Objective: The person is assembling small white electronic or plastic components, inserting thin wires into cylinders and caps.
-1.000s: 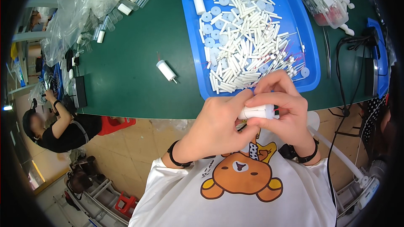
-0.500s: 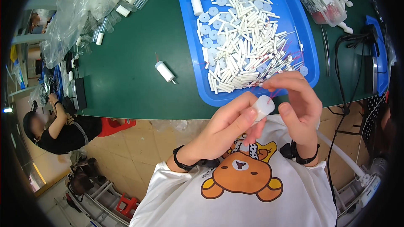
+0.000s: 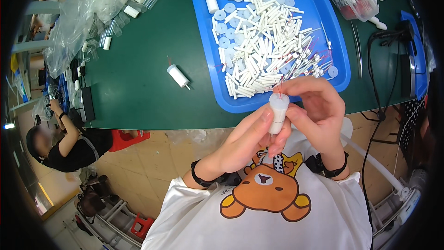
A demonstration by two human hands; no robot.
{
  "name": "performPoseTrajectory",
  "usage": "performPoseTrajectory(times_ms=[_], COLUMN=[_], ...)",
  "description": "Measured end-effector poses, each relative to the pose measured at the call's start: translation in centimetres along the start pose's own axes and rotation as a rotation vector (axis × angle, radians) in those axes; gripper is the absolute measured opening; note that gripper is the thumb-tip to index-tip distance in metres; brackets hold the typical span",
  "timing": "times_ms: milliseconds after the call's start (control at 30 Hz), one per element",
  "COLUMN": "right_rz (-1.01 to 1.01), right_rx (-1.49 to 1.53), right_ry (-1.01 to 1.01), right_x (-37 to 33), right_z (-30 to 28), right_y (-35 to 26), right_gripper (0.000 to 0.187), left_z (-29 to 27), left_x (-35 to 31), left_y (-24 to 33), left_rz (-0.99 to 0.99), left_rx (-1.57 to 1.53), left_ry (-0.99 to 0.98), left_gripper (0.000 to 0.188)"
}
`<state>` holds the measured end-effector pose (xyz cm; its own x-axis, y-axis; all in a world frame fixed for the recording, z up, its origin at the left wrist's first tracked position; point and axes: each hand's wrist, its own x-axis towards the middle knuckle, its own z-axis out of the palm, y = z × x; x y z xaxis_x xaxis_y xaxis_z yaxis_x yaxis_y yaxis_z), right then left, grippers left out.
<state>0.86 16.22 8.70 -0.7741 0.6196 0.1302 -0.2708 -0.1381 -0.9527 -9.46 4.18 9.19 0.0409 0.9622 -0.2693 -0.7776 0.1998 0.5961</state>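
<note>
A white cylinder with a frosted cap and thin red wires out of its top stands nearly upright between my hands, just off the table's front edge. My left hand is closed on its lower part, thumb in front. Closed in from the other side, my right hand has its thumb against the cylinder and its forefinger curled by the wires. A similar white cylinder with a red wire and a thin pin lies on the green table. Beyond my hands, a blue tray holds many white sticks, frosted discs and thin metal pins with red wires.
Clear plastic bags and loose tubes cover the table's left side. A clear plastic box, metal tweezers and black cables are at the right. Another person sits at the far left.
The cylinder has swung upright and shifted a little left, showing more of its white body. My right hand has moved left, and its thumb now touches the cylinder.
</note>
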Motion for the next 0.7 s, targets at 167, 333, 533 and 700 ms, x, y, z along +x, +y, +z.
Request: performPoseTrajectory(times_ms=[167, 333, 533, 700], right_rz=[-0.103, -0.126, -0.185, -0.259], right_rx=[-0.205, -0.31, -0.482, -0.598], right_ry=[-0.123, -0.084, -0.083, -0.173], right_x=[0.6, 0.5, 0.5, 0.7], right_z=[-0.8, -0.6, -0.4, -0.4], right_y=[0.2, -0.2, -0.9, -1.5], right_gripper=[0.026, 0.025, 0.02, 0.02], left_z=[0.0, 0.4, 0.5, 0.8], left_x=[-0.1, -0.1, -0.1, -0.5], left_y=[-0.4, -0.6, -0.6, -0.6], left_rz=[0.04, 0.091, 0.078, 0.096], left_rx=[0.014, 0.091, 0.177, 0.162], left_ry=[0.024, 0.073, 0.129, 0.181], left_gripper=[0.041, 0.038, 0.036, 0.031])
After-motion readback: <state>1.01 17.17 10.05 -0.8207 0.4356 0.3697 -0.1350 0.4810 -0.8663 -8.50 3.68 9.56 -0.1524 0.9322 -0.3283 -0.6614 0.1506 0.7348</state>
